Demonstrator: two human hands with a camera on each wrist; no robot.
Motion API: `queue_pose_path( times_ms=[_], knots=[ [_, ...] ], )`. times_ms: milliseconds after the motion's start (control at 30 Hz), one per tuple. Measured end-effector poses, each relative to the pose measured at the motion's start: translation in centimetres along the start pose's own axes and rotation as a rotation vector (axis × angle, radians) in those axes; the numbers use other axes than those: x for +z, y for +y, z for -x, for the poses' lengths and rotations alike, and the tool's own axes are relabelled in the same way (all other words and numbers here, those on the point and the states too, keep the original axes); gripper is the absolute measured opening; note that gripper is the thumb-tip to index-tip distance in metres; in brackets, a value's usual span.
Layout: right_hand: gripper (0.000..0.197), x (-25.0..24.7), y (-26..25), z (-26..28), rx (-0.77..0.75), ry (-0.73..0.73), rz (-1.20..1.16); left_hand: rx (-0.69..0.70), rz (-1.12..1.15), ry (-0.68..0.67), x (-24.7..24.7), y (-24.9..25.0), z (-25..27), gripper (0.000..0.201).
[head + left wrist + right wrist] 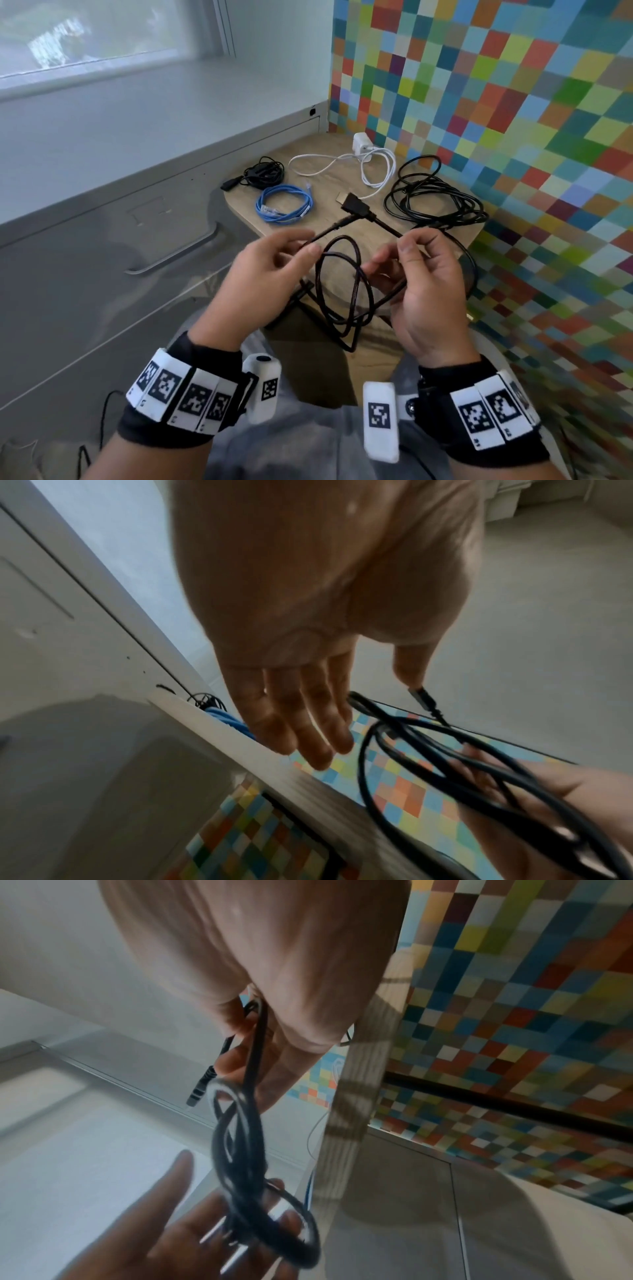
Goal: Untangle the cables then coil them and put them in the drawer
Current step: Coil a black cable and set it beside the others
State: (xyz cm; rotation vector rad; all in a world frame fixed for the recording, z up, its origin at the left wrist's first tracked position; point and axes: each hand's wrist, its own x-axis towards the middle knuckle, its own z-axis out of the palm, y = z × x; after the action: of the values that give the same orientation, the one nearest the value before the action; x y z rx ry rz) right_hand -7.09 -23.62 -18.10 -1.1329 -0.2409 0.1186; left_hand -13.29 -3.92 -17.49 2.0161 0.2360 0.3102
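Observation:
Between my hands, in front of the table, hangs a dark braided cable (356, 284) in loose loops. My left hand (306, 243) pinches a stretch near one end between thumb and forefinger; the other fingers are straight. In the left wrist view the small plug (423, 696) sticks out past the thumb. My right hand (394, 255) grips the loops (246, 1204) with its fingers curled round them. A flat black plug (354, 202) lies on the wooden table (329, 192) beyond my hands; its lead runs toward my right hand. The grey drawer (102, 240) at left is closed.
On the table lie a coiled blue cable (284, 205), a small black bundle (263, 173), a white charger (363, 144) with its white lead (342, 162), and a loose black cable (435, 202). A coloured checkered wall (513, 137) stands close on the right.

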Motion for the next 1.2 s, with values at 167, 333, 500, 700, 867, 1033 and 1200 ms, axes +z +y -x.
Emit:
queue_pose_path(
  times_ms=[167, 333, 500, 700, 867, 1033, 1200],
  knots=[
    [0.011, 0.6, -0.1, 0.1, 0.05, 0.037, -0.116, 0.015, -0.035, -0.045, 0.5, 0.6, 0.3, 0.013],
    [0.024, 0.0, -0.2, -0.3, 0.075, 0.082, -0.187, -0.01, 0.272, 0.216, -0.1, 0.5, -0.2, 0.017],
    [0.027, -0.1, 0.0, -0.3, 0.097, 0.0, -0.154, -0.023, 0.395, 0.377, 0.1, 0.5, -0.4, 0.02],
    [0.02, 0.3, 0.3, 0.2, 0.086, -0.128, -0.012, 0.057, 0.352, 0.378, 0.6, 0.4, -0.3, 0.018],
    [0.021, 0.9, 0.6, 0.4, 0.133, -0.203, -0.021, 0.072, 0.381, 0.459, 1.9, 0.6, -0.1, 0.014],
    [0.013, 1.5, 0.5, 1.2, 0.165, -0.266, -0.031, 0.059, 0.349, 0.558, 2.0, 0.6, -0.3, 0.022],
    [0.027, 2.3, 1.1, 1.8, 0.201, -0.32, 0.076, 0.136, 0.438, 0.475, 1.9, 1.7, 0.2, 0.025]
  ],
)
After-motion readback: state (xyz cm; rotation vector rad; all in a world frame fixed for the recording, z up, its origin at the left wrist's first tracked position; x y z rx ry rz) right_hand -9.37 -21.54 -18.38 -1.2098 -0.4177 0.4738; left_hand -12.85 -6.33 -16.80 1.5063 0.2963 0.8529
